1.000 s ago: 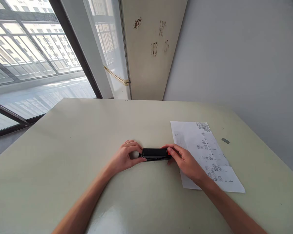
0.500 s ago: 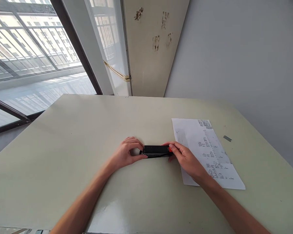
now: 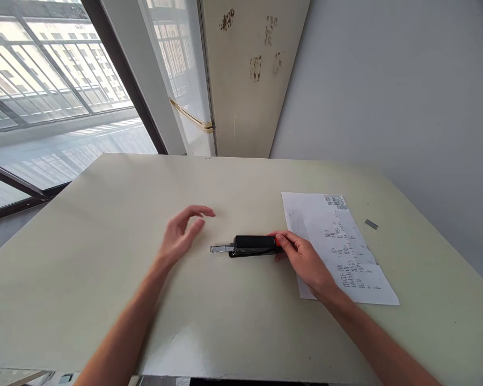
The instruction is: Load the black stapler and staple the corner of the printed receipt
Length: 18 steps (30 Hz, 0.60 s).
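Observation:
A black stapler (image 3: 254, 243) lies on the table, pointing left and right. From its left end sticks out a silver staple tray (image 3: 222, 249). My right hand (image 3: 304, 260) grips the stapler's right end, thumb and fingers around a red part (image 3: 277, 242). To the left of the stapler, my left hand (image 3: 183, 233) is held apart from it, fingers loosely bent and thumb separated, with nothing in it. Partly under my right wrist is a white printed sheet of paper (image 3: 314, 214).
The pale table (image 3: 145, 182) stretches to the wall (image 3: 378, 96) on the right. A small grey strip (image 3: 371, 224) lies beyond the paper's right edge. Behind the table stand a cabinet (image 3: 253, 107) and a glass door with a gold handle (image 3: 191, 116). Windows are at the left.
My left hand has let go of the stapler and moved left and away. The silver staple tray now projects from the stapler's left end. My right hand stays on the right end.

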{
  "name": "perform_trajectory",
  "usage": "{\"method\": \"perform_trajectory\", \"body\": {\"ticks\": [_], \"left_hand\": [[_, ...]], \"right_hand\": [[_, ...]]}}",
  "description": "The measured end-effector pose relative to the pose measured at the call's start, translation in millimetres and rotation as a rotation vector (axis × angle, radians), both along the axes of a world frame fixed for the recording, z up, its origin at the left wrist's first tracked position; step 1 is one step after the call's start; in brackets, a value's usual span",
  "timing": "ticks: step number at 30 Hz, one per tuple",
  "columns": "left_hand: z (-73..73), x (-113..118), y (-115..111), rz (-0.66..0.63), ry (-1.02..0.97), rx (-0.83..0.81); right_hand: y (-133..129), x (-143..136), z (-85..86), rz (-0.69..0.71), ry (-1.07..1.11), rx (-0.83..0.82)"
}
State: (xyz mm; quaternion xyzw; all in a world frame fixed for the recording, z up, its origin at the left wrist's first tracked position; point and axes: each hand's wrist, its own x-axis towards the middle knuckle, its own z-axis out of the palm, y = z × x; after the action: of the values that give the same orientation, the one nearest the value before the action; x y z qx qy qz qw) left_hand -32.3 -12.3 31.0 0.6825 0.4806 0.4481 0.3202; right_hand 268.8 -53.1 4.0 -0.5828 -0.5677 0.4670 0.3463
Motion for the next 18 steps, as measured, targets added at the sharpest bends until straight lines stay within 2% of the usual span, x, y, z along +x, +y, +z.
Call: {"method": "perform_trajectory", "body": {"ticks": [2, 3, 5, 7, 10, 13, 15, 18], "left_hand": [[0.1, -6, 3, 0.207, -0.080, -0.015], [-1.9, -7, 4, 0.270, -0.105, -0.034], [-8.6, -8, 7, 0.307, -0.161, -0.091], [-16.3, -7, 9, 0.282, -0.223, -0.164], [-24.1, -3, 9, 0.213, -0.320, -0.249], [-25.7, 3, 8, 0.129, -0.489, -0.324], [-24.7, 8, 7, 0.089, -0.651, -0.395], [-21.9, 17, 4, 0.057, -0.952, -0.538]], "right_hand": [[0, -1, 1.7, 0.003, -0.003, -0.021], [-1, -1, 3.2, 0.008, -0.006, -0.029], [-2, -1, 7.8, 0.034, -0.033, -0.033], [-2, -2, 13.8, 0.103, -0.099, -0.003], [1, -5, 21.3, 0.252, -0.243, 0.149], [7, -9, 22.8, 0.303, -0.325, 0.272], [10, -12, 21.6, 0.270, -0.280, 0.227], [8, -19, 20.6, 0.196, -0.052, -0.007]]}}
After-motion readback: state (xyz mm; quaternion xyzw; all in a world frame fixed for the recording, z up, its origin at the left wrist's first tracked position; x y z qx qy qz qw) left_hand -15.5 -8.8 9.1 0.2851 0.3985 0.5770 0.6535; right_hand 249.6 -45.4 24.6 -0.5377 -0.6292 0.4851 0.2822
